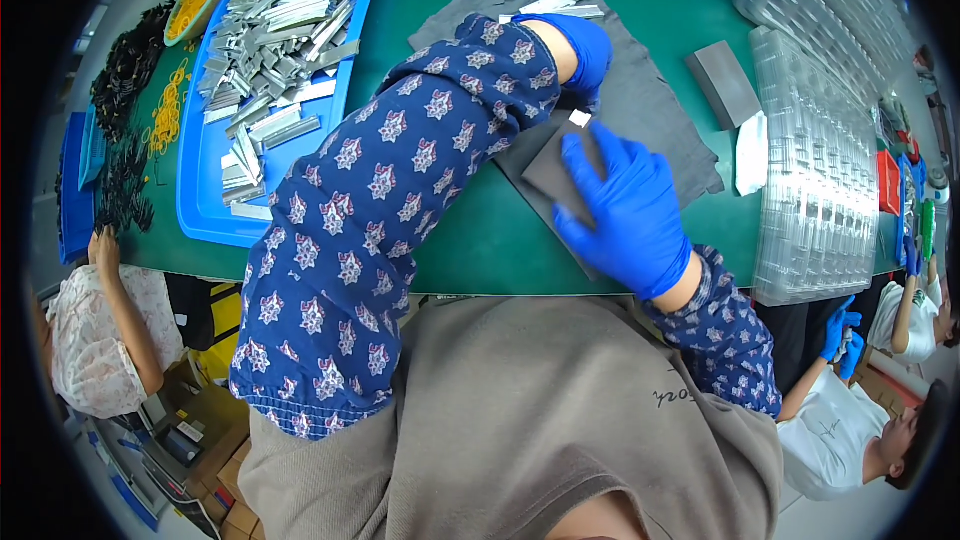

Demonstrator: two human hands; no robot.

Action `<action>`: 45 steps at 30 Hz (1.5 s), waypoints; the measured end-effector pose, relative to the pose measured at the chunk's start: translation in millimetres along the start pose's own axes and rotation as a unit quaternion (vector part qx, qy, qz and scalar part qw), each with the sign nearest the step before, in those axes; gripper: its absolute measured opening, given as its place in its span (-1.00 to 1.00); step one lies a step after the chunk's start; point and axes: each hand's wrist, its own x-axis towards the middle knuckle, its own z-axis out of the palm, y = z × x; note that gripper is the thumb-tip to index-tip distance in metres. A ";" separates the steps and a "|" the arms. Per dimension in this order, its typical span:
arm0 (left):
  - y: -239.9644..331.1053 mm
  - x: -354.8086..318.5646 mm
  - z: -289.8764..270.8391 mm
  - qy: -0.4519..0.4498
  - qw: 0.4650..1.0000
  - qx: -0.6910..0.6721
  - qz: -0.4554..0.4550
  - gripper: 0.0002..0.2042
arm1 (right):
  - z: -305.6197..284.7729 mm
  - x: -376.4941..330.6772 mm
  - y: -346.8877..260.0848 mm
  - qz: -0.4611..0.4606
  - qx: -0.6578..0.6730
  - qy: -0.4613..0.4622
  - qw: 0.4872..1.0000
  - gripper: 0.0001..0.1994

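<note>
Right hand (pixel 628 212) presses a dark flat block (pixel 560 172) to the green desk (pixel 480 240); left hand (pixel 588 50) curls closed just beyond, its grip hidden.

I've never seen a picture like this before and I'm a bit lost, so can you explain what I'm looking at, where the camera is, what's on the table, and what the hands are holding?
There is no machine here. The picture comes from a wide fisheye camera worn on a person's head, looking down at their own arms, which is why straight edges bend.

Both hands wear blue gloves, with patterned navy sleeves. The right hand presses on a flat dark grey rectangular pad. The left hand reaches over a grey cloth sheet; what its fingers hold is hidden.

On the green table sit a blue plastic tray piled with silvery metal strips, a grey rectangular block, and clear plastic compartment trays on the right. Yellow rubber bands and black small parts lie at far left. Other people work at both sides.
</note>
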 end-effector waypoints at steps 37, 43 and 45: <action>-3.0 -7.9 1.9 0.005 0.999 -0.034 0.000 -0.67 | -17.9 -5.7 -25.5 -0.104 0.135 -0.031 0.985 -0.36; 1.4 -8.4 -0.4 0.003 1.000 -0.006 0.003 -0.67 | 4.2 7.3 2.0 -0.004 0.017 0.042 0.999 -0.38; 2.5 -7.6 0.2 -0.001 1.000 -0.011 0.001 -0.67 | 0.9 4.1 -15.3 -0.009 0.015 0.025 1.000 -0.37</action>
